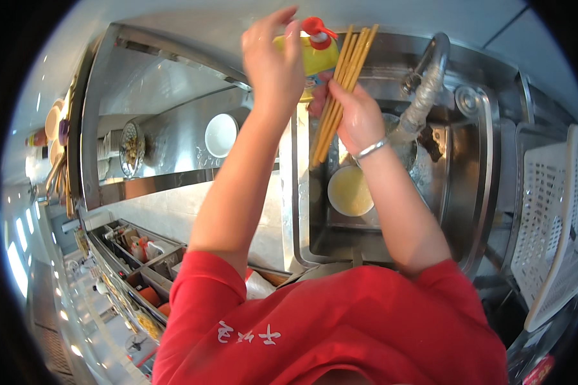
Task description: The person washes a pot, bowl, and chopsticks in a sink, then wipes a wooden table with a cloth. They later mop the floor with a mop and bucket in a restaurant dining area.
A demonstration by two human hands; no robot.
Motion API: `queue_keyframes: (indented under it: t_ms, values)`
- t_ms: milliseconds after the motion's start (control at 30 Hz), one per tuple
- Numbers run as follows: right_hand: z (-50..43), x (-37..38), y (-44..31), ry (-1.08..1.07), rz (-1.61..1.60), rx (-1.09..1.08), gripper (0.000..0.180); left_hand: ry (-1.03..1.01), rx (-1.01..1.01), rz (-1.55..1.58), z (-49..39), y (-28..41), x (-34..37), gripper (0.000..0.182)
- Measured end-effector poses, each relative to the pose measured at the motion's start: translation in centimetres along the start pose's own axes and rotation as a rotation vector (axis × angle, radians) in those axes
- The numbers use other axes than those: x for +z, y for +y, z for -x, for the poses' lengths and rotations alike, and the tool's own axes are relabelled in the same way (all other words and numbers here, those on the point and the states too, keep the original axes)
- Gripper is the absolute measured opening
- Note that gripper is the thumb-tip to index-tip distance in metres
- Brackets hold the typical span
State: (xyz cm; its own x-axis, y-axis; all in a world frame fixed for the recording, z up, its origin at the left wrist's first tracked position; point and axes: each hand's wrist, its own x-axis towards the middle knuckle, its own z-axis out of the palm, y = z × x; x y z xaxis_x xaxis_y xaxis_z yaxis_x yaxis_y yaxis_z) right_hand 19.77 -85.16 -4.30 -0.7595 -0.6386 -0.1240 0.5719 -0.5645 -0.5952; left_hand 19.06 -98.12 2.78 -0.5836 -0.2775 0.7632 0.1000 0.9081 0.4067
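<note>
My right hand [361,118] grips a bundle of several yellowish-brown chopsticks [347,86], tilted over the left rim of a stainless steel sink [467,192]. A silver bangle [371,148] circles that wrist. My left hand [275,57] is raised, fingers apart, with nothing seen in it. Just behind it stands a yellow bottle [322,58] with a red pump top [319,32]; the hand hides part of it, and I cannot tell whether they touch. Below the chopsticks, a white bowl [350,191] with a yellowish inside sits in the sink. My right forearm partly covers a round vessel behind it.
A plastic-wrapped faucet [421,98] arches over the sink, near a dark brown scrap [429,143]. A white perforated basket [542,207] stands at right. Leftward, a steel counter [178,125] carries a white bowl [221,135] and a patterned dish of food [132,148]. Divided bins [144,262] lie lower left.
</note>
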Motion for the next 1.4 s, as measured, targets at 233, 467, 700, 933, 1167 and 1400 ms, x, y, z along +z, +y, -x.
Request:
queue_keyframes:
  t_ms: [233,467,700,933,1167,1400]
  values:
    - [9.2,-6.8,2.9,-0.005,0.507,0.456,0.021,-0.703,-1.188,0.929,14.9,4.5,1.0,0.038]
    - [15.2,-10.9,2.0,0.405,0.623,0.539,0.030,-0.705,-1.683,1.207,21.2,5.3,11.2,0.027]
    - [16.2,-13.9,0.2,0.241,0.056,0.645,0.038,-0.646,-1.753,1.245,19.7,7.3,12.7,0.033]
    - [16.1,-17.4,5.9,0.360,0.848,0.188,0.037,-0.717,-1.744,1.155,19.8,6.7,13.1,0.044]
    - [16.7,-17.6,2.6,0.352,1.026,0.398,0.038,-0.611,-1.835,1.328,18.3,8.2,11.7,0.053]
    - [19.0,-19.2,2.6,0.399,0.849,0.336,0.047,-0.277,-1.768,1.277,20.6,6.0,12.5,0.047]
